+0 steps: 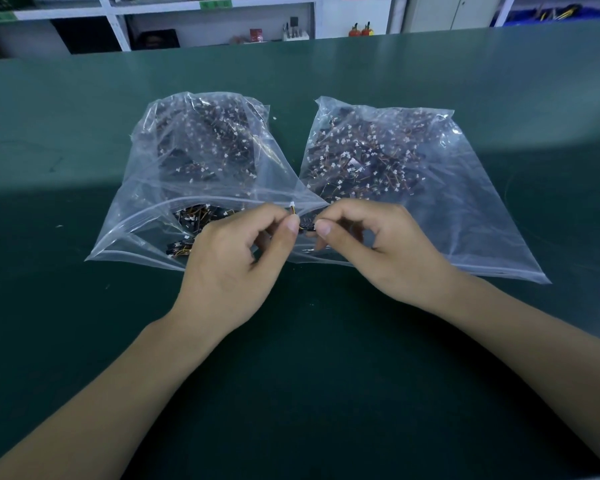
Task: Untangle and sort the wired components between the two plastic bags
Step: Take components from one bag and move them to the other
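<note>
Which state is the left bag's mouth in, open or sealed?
Open: left bag mouth gapes toward the person, components visible inside its rim.

table (84, 341) dark green; both bags (465, 209) clear; components (361, 157) black, white plugs, orange-yellow wires; shelving (118, 29) at 12 o'clock white.

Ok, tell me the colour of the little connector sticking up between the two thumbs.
White, on the wired component pinched by left hand and right hand; head view.

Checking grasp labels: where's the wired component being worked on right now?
Head view, centre: the wired component is pinched between the left hand and right hand, just above the near edges of the two plastic bags.
</note>
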